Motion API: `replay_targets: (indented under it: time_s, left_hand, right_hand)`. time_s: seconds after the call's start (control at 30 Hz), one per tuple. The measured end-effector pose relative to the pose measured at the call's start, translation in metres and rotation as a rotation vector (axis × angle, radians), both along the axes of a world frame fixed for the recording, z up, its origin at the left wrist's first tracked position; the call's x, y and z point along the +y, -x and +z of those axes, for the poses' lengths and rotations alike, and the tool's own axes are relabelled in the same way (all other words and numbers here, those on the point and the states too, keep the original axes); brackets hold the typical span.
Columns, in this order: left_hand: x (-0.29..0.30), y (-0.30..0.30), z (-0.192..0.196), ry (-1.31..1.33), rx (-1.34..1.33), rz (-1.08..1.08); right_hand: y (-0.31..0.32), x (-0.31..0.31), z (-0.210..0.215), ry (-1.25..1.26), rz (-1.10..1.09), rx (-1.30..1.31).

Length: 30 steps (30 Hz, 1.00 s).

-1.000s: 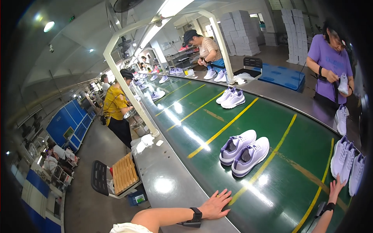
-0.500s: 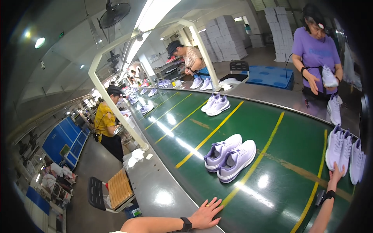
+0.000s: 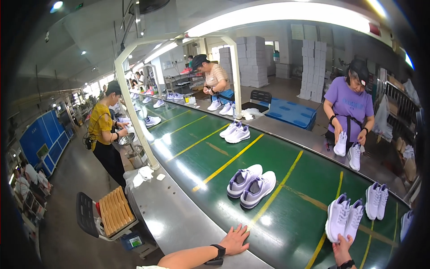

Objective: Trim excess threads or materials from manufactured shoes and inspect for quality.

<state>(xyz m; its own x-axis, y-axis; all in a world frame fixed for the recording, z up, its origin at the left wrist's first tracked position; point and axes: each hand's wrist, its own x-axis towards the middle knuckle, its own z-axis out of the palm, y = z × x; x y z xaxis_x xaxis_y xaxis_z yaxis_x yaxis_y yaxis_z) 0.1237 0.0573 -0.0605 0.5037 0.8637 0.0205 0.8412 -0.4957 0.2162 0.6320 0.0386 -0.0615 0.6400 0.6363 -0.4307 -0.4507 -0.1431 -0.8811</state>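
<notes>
Palm down with fingers spread, my left hand [image 3: 235,240] lies at the near edge of the green conveyor belt [image 3: 286,210], holding nothing. My right hand [image 3: 343,249] grips the toe end of a pair of lavender sneakers [image 3: 338,219] at the right of the belt; their heels point away from me. Part of the grip is hidden under the toes. Beyond my left hand, a second pair of lavender sneakers [image 3: 253,186] sits side by side on the belt. Another pair [image 3: 376,200] stands just past the one I hold.
More sneakers [image 3: 235,132] sit farther up the belt, which has yellow cross lines. A metal ledge [image 3: 179,219] borders it on my side. Across it, a person in purple [image 3: 349,101] holds two sneakers. A white frame post [image 3: 134,112] and a slatted chair [image 3: 115,210] stand left.
My right hand has drawn its sneakers leftward and nearer, away from the pair beside them. My left hand stays flat. The person across now holds a sneaker in each hand. The view has shifted.
</notes>
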Motion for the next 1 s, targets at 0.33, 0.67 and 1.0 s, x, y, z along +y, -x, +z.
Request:
replay_targets:
  time_s: [0.33,0.67,1.0]
  left_hand:
    - [0.002,-0.009,0.003,0.044,0.018,0.018]
    - [-0.004,-0.009,0.004,0.062,0.033,0.018]
    - [-0.012,-0.017,0.016,0.032,0.029,0.026]
  right_hand:
    - [-0.011,-0.03,0.041,0.459,0.524,-0.778]
    - [0.048,0.082,0.118,0.913,0.504,-1.32]
    - [0.016,0.104,0.083,0.735,0.63,-1.491]
